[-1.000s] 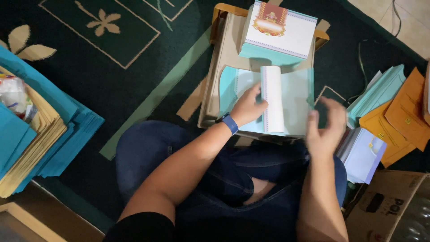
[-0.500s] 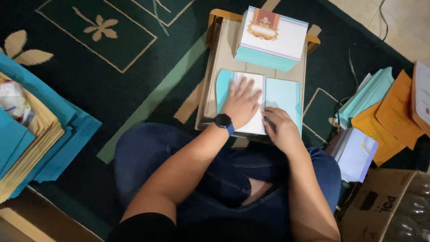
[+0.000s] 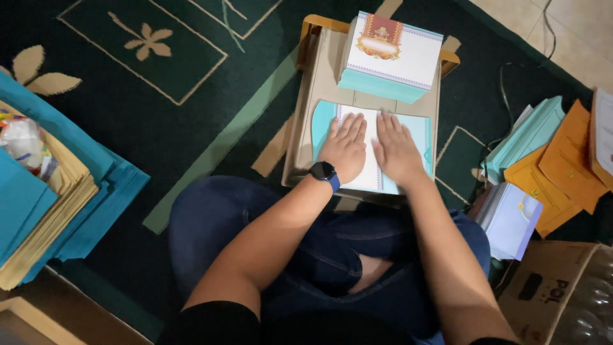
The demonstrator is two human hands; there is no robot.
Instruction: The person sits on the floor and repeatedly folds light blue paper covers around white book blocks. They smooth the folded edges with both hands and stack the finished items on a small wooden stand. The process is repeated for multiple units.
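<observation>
Left hand (image 3: 345, 148) and right hand (image 3: 396, 148) lie side by side, fingers flat and outstretched, gripping nothing, pressing a white folded card (image 3: 367, 172). The card rests on a pale turquoise envelope (image 3: 418, 137) with a curved flap, at the near edge of a small tan table (image 3: 306, 128). At the far edge stands a stack of printed cards (image 3: 393, 54), white-topped, turquoise-sided.

Dark blue jeans (image 3: 319, 255) with a ripped hole at one knee. Black top, short sleeves. Black smartwatch (image 3: 323, 171) with a blue strap on the left wrist. Bare forearms otherwise, no rings on either hand.
</observation>
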